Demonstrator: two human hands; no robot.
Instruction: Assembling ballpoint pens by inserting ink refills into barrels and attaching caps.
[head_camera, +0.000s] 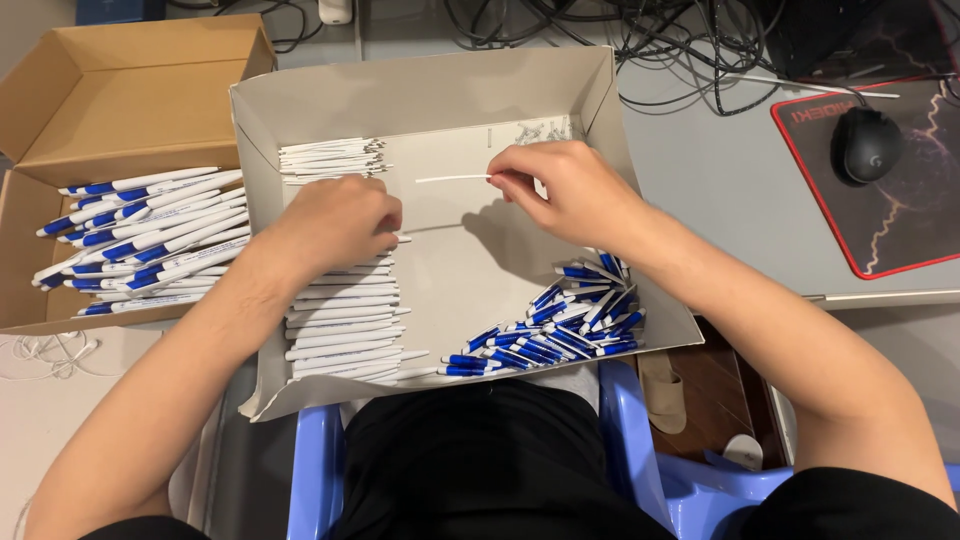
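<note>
At the far left edge of the counter (720, 190) sits a brown cardboard box (120, 90), its flaps up, holding a heap of assembled blue-and-white pens (150, 235) lying mostly crosswise. Just right of it, overlapping the counter's near edge and resting over the person's lap, is a shallow white box (430, 95). Along that box's left wall lie white pen barrels (345, 320) in a stacked row running from the far left corner to the near left corner. The left hand (335, 225) lies on top of this row about halfway along, its grip curled down and pressed together on the barrels; which one it pinches I cannot tell. Right of it, over the bare middle of the box floor, the right hand (565, 190) holds a thin white refill tube (452, 179) level, pinched at its right end between thumb and fingertips, the free end pointing left toward the other hand. In the box's near right corner lies a loose pile of blue-and-white pen tips (560, 330). A small cluster of springs (540, 130) lies at the far wall. Toward the counter's right edge, a black mouse (865, 145) rests on a dark red-edged mouse pad (890, 200), with tangled black cables (650, 40) along the far edge.
</note>
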